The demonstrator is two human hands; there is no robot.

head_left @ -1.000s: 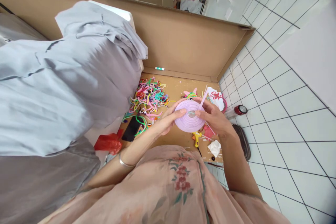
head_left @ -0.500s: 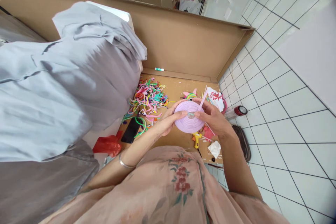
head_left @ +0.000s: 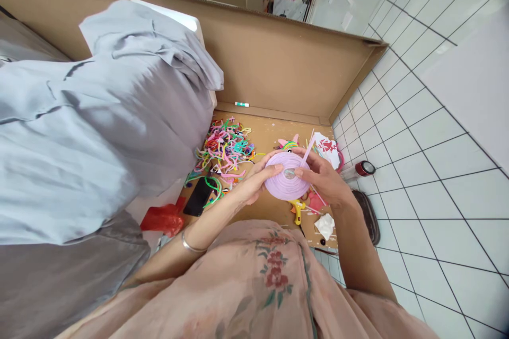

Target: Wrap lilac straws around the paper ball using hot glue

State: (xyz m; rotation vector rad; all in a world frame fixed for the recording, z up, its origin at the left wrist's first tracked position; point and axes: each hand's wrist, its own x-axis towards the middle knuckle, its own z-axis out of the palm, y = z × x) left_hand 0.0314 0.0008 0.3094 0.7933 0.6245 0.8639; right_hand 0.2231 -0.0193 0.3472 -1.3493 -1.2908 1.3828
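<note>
A round coil of lilac ribbon (head_left: 287, 186) is held up between both hands above the table. My left hand (head_left: 258, 179) grips its left side, the thumb lying on top near the centre hole. On the right side, my right hand (head_left: 324, 177) has its thumb at the hole's edge and its fingers around the rim. One loose strip end (head_left: 308, 147) sticks up beside the right thumb. Beneath the coil lies a yellow glue gun (head_left: 297, 212), partly covered. A green and pink craft piece (head_left: 290, 144) shows just behind the coil.
Tangled colourful pipe cleaners (head_left: 226, 145) and a black phone (head_left: 199, 197) lie left of the hands. Grey cloth (head_left: 119, 111) fills the left side. White crumpled tissue (head_left: 325, 226) and a red-lidded bottle (head_left: 363, 168) are at right. A cardboard wall (head_left: 278, 63) stands behind.
My left thumb has drawn back slightly from the coil's centre hole. Both hands still hold the coil in nearly the same place.
</note>
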